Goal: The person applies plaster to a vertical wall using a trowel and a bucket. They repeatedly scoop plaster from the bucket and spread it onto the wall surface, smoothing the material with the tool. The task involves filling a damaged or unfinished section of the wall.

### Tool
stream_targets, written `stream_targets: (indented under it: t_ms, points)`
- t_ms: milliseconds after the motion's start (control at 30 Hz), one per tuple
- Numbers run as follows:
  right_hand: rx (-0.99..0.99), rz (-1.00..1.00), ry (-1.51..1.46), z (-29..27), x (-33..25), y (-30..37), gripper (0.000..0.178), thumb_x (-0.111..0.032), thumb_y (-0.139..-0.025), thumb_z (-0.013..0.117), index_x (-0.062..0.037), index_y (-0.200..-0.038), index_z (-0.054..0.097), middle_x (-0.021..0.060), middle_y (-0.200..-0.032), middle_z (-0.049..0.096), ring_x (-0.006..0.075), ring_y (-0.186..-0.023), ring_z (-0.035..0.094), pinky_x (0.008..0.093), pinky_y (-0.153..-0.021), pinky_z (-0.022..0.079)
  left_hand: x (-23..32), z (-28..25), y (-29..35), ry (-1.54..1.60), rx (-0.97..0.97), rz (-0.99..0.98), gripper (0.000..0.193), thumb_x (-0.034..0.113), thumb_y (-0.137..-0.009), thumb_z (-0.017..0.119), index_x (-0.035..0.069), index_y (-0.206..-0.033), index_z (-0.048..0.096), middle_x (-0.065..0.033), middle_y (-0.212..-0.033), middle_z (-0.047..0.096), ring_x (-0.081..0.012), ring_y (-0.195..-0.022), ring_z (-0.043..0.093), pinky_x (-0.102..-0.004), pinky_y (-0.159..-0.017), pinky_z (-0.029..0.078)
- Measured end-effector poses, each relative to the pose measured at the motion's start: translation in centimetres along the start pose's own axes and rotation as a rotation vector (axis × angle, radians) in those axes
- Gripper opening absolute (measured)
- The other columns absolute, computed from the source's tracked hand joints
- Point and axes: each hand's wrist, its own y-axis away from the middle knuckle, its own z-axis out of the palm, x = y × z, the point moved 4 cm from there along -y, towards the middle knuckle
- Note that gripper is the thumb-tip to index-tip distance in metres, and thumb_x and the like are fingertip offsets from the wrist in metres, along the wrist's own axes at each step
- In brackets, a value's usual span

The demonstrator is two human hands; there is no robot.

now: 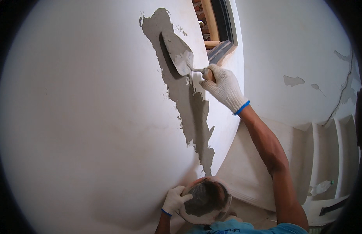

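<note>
My right hand [224,86], in a white knit glove with a blue cuff, grips the wooden handle of a trowel [176,52]. The trowel's broad blade lies at or just off the upper part of a grey mortar strip [189,103] on the white wall; I cannot tell whether it touches. A dark shadow runs along the blade's left edge. Low in the view, my gloved left hand [176,201] holds the rim of a round bucket [224,199], tilted so that its inside shows. Grey mortar [202,197] lies in the bucket, and some coats its inner wall.
A window opening [222,48] with a dark frame and wooden pieces is at the top, right of the strip. White steps [315,156] stand at the right, with a clear plastic bottle [320,188] on one. The far wall [267,50] has peeled patches and a long crack.
</note>
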Motion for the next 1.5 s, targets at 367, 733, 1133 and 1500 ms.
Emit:
stream_targets:
  t_ms: [367,733,1133,1500]
  points:
    - [-0.373,-0.031,0.168,-1.7,4.6,13.5,0.027,-0.028,-0.085,0.081,-0.0103,-0.094,0.063,0.0143,-0.086,0.066,0.0399,-0.074,0.067,0.0487,-0.065,0.054,2.1,-0.2,0.8,-0.058,0.024,0.063,0.035,0.021,-0.085,0.084,-0.005,-0.107,0.076,-0.0062,-0.089,0.071,-0.0147,-0.083,0.064,-0.0336,-0.076,0.054]
    - [-0.347,0.888,0.336,-10.3,11.7,49.2,0.031,-0.022,-0.076,0.085,-0.0056,-0.091,0.063,0.0184,-0.080,0.070,0.0418,-0.080,0.072,0.0486,-0.072,0.056,1.2,0.3,0.3,0.100,0.038,0.056,0.032,0.017,-0.082,0.085,-0.004,-0.104,0.076,-0.0037,-0.084,0.069,-0.0128,-0.080,0.061,-0.0327,-0.075,0.053]
    - [-0.524,1.641,0.595,-13.6,-0.1,78.4,0.053,-0.051,-0.087,0.068,-0.0036,-0.107,0.080,0.0254,-0.110,0.077,0.0444,-0.104,0.073,0.0529,-0.093,0.056,0.0,2.0,-2.9,0.154,-0.090,0.113,0.020,0.012,-0.091,0.078,0.001,-0.107,0.075,-0.0030,-0.089,0.071,-0.0153,-0.079,0.062,-0.0329,-0.073,0.053]
    - [-0.288,2.087,0.719,-14.1,-12.8,88.1,0.051,-0.051,-0.096,0.059,-0.0076,-0.110,0.081,0.0224,-0.107,0.078,0.0405,-0.102,0.075,0.0498,-0.090,0.058,1.9,5.3,-8.7,0.077,-0.318,0.097,0.025,0.014,-0.090,0.077,-0.001,-0.109,0.072,-0.0091,-0.093,0.071,-0.0191,-0.076,0.064,-0.0348,-0.071,0.054]
